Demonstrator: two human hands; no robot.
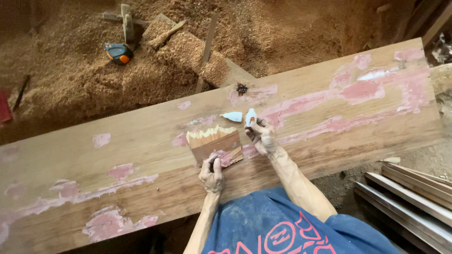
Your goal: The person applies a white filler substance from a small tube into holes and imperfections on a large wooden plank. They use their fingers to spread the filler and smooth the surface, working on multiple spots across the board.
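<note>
A: Blue shirt cloth with red print fills the near edge of the view. Report the hands.

B: Left hand (pixel 211 175) is curled closed on the near edge of a small wooden block (pixel 216 144), which lies flat on the plank (pixel 141 155). Block has a jagged pale far end and a pink smear near the fingers. Right hand (pixel 262 136) is closed around a small light-blue bottle (pixel 250 116), held upright just beside the block's right corner. The two hands are apart, the block between them.

A: Edges and open room?

B: Plank runs slantwise from lower left to upper right. Its surface carries pink patches. Bare wood lies open to the left of the block and to the right of the right hand. A stack of wooden strips (pixel 409 197) lies beyond the plank's near edge at lower right.

A: Small items?

B: A light-blue cap (pixel 232 116) lies on the plank just left of the bottle. Farther off, an orange-and-dark tape measure (pixel 118 52) rests on the sawdust (pixel 70 84), near wood scraps (pixel 127 21).
</note>
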